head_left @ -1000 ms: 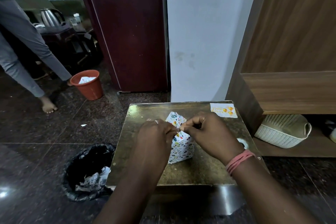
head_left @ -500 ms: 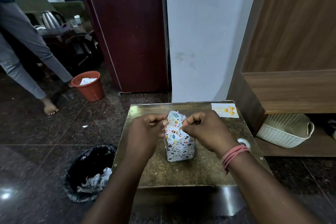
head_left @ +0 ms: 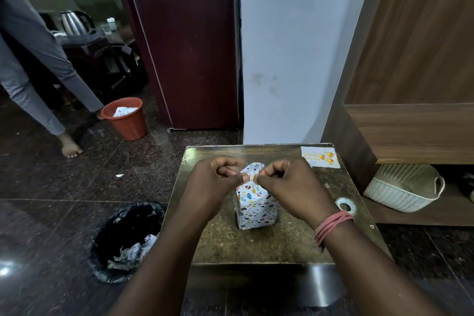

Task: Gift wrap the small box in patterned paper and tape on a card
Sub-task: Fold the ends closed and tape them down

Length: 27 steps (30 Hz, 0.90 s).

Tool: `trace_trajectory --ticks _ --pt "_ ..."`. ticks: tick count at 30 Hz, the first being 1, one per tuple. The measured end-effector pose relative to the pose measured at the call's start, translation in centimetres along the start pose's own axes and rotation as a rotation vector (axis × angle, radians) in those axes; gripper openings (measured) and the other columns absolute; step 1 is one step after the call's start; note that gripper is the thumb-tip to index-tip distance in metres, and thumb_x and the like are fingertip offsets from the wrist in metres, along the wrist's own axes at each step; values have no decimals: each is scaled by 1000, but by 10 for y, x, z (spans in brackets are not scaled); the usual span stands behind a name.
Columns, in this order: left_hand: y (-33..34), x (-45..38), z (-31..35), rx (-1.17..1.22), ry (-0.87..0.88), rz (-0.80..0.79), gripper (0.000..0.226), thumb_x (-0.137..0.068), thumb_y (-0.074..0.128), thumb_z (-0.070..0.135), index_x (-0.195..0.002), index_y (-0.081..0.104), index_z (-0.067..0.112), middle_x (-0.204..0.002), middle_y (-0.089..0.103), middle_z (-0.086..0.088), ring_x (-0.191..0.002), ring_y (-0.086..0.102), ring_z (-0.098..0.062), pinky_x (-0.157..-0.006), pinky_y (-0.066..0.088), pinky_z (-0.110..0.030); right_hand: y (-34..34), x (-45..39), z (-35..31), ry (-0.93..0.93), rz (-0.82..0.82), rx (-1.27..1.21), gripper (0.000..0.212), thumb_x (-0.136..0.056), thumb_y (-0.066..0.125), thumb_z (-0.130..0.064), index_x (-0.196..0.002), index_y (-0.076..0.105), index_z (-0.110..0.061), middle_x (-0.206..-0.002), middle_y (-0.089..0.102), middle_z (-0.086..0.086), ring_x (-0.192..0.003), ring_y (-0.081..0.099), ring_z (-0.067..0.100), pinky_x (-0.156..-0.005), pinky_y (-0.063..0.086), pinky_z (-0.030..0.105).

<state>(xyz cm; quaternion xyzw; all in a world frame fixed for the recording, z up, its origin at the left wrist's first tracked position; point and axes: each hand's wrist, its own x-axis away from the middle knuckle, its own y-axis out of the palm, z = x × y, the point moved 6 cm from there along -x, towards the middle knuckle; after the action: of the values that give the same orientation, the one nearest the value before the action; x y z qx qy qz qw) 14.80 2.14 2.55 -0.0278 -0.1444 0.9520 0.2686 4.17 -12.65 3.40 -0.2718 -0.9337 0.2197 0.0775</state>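
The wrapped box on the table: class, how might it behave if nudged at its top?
The box stands upright, taller than wide, so it would probably tip rather than slide. It looks small and likely light. Its paper top, pinched by the left hand and right hand, seems floppy.

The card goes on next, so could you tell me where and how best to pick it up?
The card lies flat at the table's far right corner, clear of the box. I would probably come from the right and pinch its right edge, which lies nearest the table's rim.
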Motion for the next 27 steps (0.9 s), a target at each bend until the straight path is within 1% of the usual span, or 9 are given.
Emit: trace_trajectory --ticks 2,4,10,13,18,20,22,25,27 --pt "3 2 1 15 16 -37 30 -81 87 14 -108 78 23 -67 67 10 -56 57 2 -61 44 -15 -2 1 -1 2 -21 -8 14 -84 78 -25 -74 77 -15 -60 69 -6 -51 56 1 -57 46 24" --pt "5 2 1 20 23 -53 17 -84 84 12 -99 81 19 -64 69 12 -51 54 4 -55 42 -11 -4 2 -2 17 -48 -5 11 -85 76 -21 -76 78 -16 -66 73 -4 -55 60 1 -58 47 23" --pt "8 3 -3 93 -44 -55 12 -80 87 12 -88 78 15 -63 68 8 -54 57 -2 -58 44 -19 -5 -3 7 67 1 -4 15 -76 83 -24 -79 70 -18 -66 68 -4 -61 62 10 -66 52 35" --pt "11 4 -4 155 -67 -77 20 -75 89 9 -88 76 13 -58 62 11 -51 52 -2 -55 42 -19 -5 -5 13 60 26 9 33 -71 83 -36 -93 61 -25 -77 62 -3 -71 60 15 -68 50 37" --pt "13 2 -6 187 -109 -71 20 -72 90 7 -81 72 9 -59 60 2 -53 53 -9 -59 40 -25 -3 -2 4 -77 -41 25 53 -83 78 -23 -129 59 -40 -96 58 -7 -71 55 2 -65 46 24" --pt "14 1 -7 174 -108 -82 21 -72 92 10 -78 72 10 -69 62 -8 -64 56 -18 -68 40 -32 -2 -4 3 -106 -62 -24 35 -85 78 -17 -116 72 -32 -79 59 -15 -57 51 -3 -57 40 15" --pt "13 1 -7 140 -99 -78 21 -71 93 15 -76 72 12 -70 62 -8 -64 53 -18 -69 38 -34 -2 -5 6 -92 -75 -81 19 -85 78 -13 -100 78 -25 -59 58 -13 -49 49 -1 -53 40 18" --pt "10 2 -4 24 -50 -37 22 -74 92 22 -74 72 13 -59 59 5 -50 45 -7 -56 34 -25 -3 -5 6 -102 -84 -94 9 -83 82 -19 -91 81 -21 -69 72 2 -56 58 6 -58 47 26" --pt "9 5 1 -27 5 -33 22 -77 90 21 -77 71 10 -54 56 11 -46 42 -3 -48 32 -21 -5 -4 4 -118 -83 -81 6 -82 84 -22 -88 82 -22 -75 76 -1 -64 65 7 -64 51 27"
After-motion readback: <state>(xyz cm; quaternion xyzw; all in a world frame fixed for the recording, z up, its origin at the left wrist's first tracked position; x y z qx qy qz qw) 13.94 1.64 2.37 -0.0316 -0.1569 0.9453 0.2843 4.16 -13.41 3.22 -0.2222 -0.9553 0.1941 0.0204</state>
